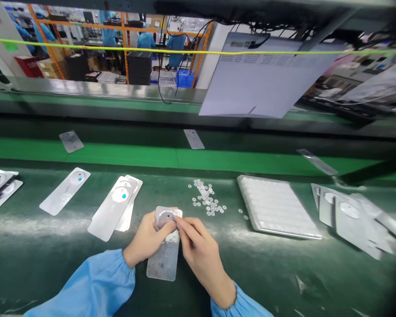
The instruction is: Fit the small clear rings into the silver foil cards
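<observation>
My left hand [145, 240] grips the upper part of a thin silver rectangular panel [163, 264] with rounded corners. A round area with a small dark dot shows near the panel's top. My right hand [199, 248] is closed, its thumb and fingertips pinched at the panel's upper right edge; whatever they pinch is hidden. Just beyond my hands lies a loose heap of small whitish rings [205, 193]. To the left, similar silver panels [110, 213] overlap on the bench, with a round window and a blue spot on the top one.
Another panel [64, 191] lies further left. A white ribbed tray [280, 207] sits right of the rings, and several panels [353, 220] overlap beyond it. A green conveyor belt [145, 154] runs behind the bench. Overhead hang a white monitor-like unit [251, 83] and cables.
</observation>
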`<action>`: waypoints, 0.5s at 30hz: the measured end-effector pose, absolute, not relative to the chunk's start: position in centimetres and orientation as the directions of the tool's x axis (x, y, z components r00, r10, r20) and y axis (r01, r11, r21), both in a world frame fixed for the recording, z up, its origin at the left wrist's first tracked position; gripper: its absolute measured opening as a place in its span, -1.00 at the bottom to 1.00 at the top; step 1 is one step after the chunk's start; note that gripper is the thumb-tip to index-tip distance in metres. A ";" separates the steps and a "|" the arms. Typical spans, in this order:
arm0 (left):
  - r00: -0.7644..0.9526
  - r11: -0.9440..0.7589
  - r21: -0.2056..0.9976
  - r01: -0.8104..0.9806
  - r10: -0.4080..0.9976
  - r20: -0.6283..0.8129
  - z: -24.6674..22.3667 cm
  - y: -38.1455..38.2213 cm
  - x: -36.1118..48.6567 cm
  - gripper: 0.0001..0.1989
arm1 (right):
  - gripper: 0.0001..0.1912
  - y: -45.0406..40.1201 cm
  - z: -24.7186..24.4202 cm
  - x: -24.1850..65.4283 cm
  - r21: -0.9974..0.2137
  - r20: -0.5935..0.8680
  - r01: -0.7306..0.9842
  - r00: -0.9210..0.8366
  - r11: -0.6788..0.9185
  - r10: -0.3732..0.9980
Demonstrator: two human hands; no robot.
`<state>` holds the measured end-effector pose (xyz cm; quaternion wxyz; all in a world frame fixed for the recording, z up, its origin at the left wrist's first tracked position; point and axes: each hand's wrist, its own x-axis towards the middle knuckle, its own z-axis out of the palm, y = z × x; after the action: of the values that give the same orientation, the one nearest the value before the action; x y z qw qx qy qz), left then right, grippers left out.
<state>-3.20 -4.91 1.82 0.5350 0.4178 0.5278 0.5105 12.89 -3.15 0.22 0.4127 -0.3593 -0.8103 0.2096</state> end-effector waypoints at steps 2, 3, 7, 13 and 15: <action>-0.043 0.138 0.986 -0.097 0.989 -0.142 2.0 -5.0 -3.3 -0.64 | -0.67 -2.8 0.0 13.2 -0.595 0.534 0.441 -0.407 0.672 0.741; -0.031 0.142 0.985 -0.098 0.989 -0.146 2.1 -5.1 -3.3 -0.64 | -0.69 -2.7 0.0 13.3 -0.578 0.539 0.455 -0.410 0.677 0.736; -0.020 0.145 0.985 -0.097 0.989 -0.148 2.2 -5.1 -3.3 -0.63 | -0.74 -2.4 0.4 13.4 -0.585 0.525 0.450 -0.425 0.675 0.738; -0.026 0.161 0.981 -0.110 0.986 -0.165 1.9 -5.0 -3.1 -0.71 | -0.77 -2.2 1.0 12.4 -0.768 0.381 0.373 -0.388 0.521 0.839; -0.026 0.210 0.956 -0.202 0.975 -0.220 1.7 -5.0 -3.1 -0.69 | -0.77 -1.9 1.3 12.3 -0.906 0.246 0.252 -0.342 0.341 0.907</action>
<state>-3.10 -4.99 1.67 0.5867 0.3782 0.5108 0.5018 12.27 -1.92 1.33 0.4041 -0.4070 -0.7121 0.4050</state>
